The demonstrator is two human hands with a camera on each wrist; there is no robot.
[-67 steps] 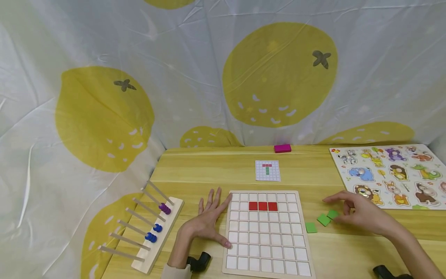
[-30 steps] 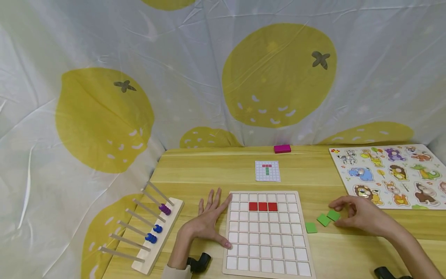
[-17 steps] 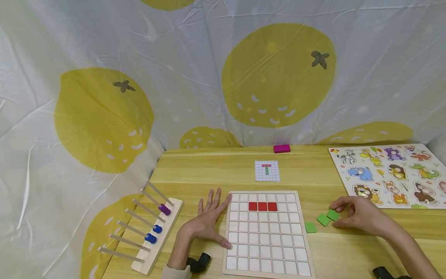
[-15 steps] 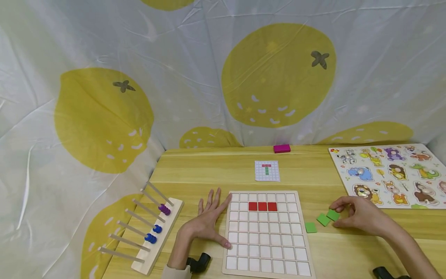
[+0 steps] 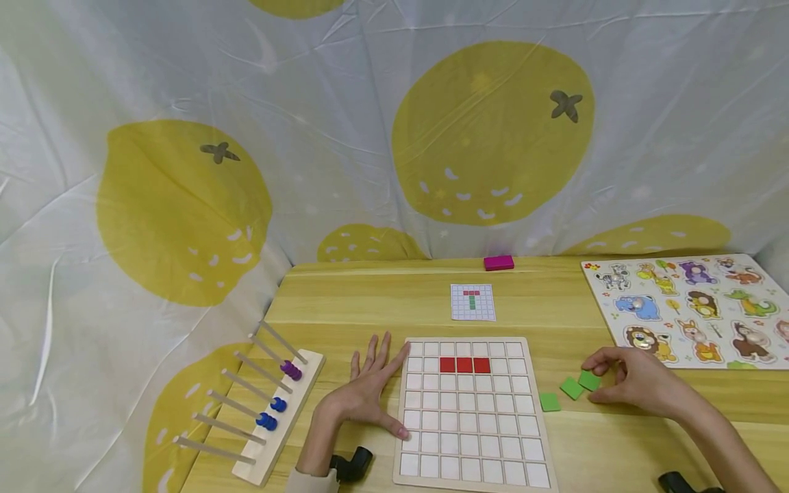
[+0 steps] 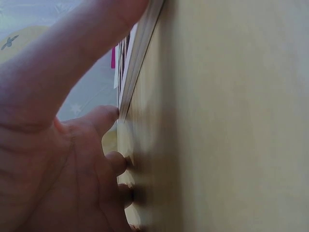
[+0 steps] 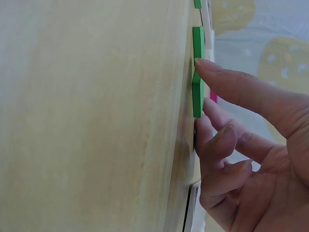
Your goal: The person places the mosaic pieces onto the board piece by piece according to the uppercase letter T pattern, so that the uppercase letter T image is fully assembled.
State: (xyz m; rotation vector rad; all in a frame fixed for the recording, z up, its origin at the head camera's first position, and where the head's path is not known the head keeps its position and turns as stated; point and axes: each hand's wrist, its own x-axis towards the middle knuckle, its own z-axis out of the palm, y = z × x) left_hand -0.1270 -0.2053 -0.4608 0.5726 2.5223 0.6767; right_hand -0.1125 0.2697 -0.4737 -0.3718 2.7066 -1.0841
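Observation:
A wooden grid board (image 5: 398, 411) lies flat, with three red tiles (image 5: 465, 365) side by side in its second row. My left hand (image 5: 364, 392) is spread at the board's left side, thumb and index fingertip touching its edge. To the right of the board, my right hand (image 5: 641, 380) pinches the rightmost green tile (image 5: 590, 380) between thumb and index finger, the tile resting on the table. A second green tile (image 5: 572, 388) lies against it, and another green tile (image 5: 550, 402) lies nearer the board. The right wrist view shows the thumb (image 7: 217, 70) at the tile's edge.
Behind the board lies a small pattern card (image 5: 472, 302) with a red and green T. A magenta block (image 5: 498, 263) sits by the curtain. An animal puzzle board (image 5: 684, 311) is at the right, and a peg rack with beads (image 5: 280, 418) stands left.
My right hand's index finger has come down toward the rightmost green tile, and finger and thumb have closed about it. The left hand and the board have stayed in place.

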